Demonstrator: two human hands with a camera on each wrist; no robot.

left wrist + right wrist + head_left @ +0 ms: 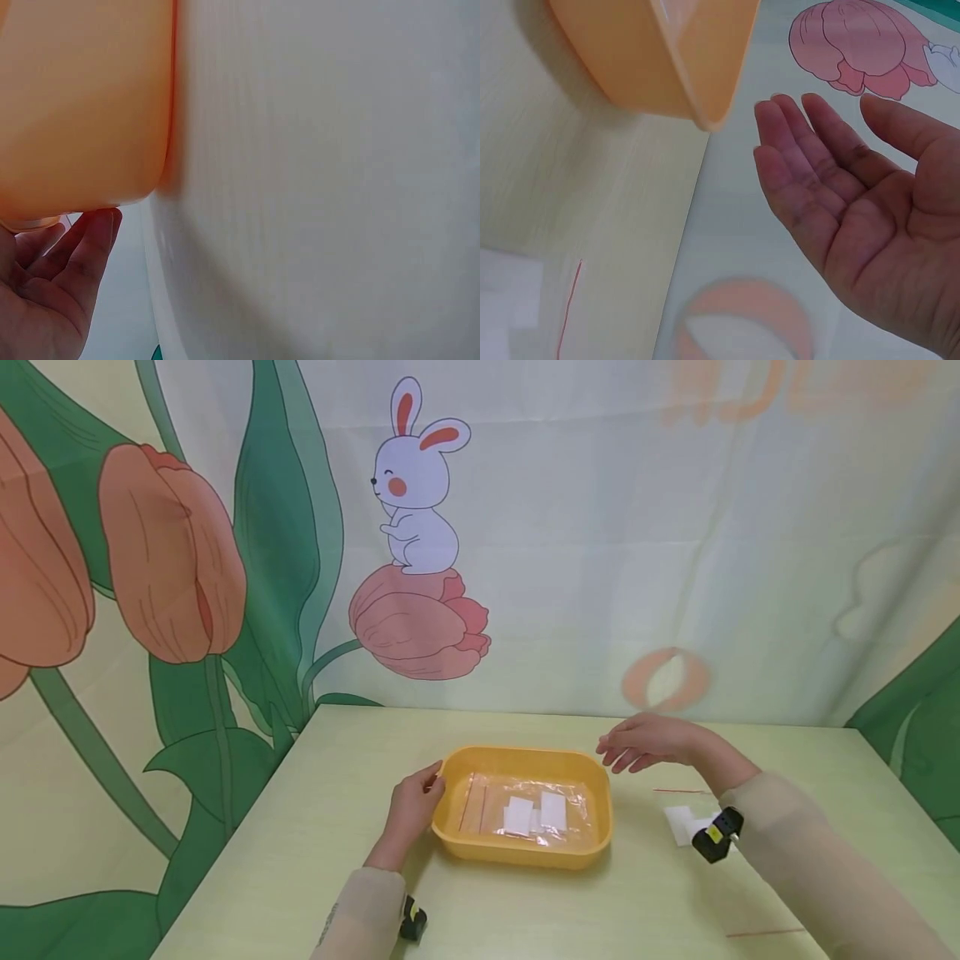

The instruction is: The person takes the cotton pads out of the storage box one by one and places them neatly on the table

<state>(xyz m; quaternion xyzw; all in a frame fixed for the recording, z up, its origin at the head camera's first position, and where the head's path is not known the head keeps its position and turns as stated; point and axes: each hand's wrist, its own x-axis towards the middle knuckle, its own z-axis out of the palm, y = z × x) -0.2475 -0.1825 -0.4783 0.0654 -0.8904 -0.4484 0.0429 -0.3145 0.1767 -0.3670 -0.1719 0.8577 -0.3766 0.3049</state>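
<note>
A yellow plastic basin stands on the table, with a clear zip bag holding white pieces lying inside it. At its left end my left hand touches the outer wall. In the left wrist view the fingers lie against that wall; the thumb's contact is partly hidden. Off the basin's back right corner, my right hand hovers with loosely bent fingers. The right wrist view shows its bare palm, apart from the basin.
Under the right forearm on the table lie white pieces and red zip lines, apparently of clear bags, partly covered by the sleeve. A printed curtain with a rabbit and tulips hangs behind the table's back edge.
</note>
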